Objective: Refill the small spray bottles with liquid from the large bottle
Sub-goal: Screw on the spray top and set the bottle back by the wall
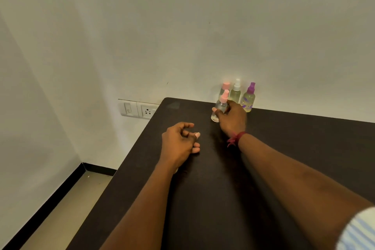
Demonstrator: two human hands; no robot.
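Note:
Several small spray bottles stand at the far edge of the dark table [284,168], against the wall. My right hand [231,119] grips the nearest one, a clear bottle with a pink cap [221,105], its base on the table. Behind it stand another pink-capped bottle [224,87], a white-capped bottle [235,91] and a purple-capped bottle [249,98] holding yellowish liquid. My left hand [179,142] hovers low over the table to the left, fingers loosely curled, holding nothing. No large bottle is in view.
A white wall rises right behind the bottles. A switch and socket plate [139,109] sits on the wall beyond the table's left corner. The table's left edge drops to a beige floor [67,209] with a black skirting.

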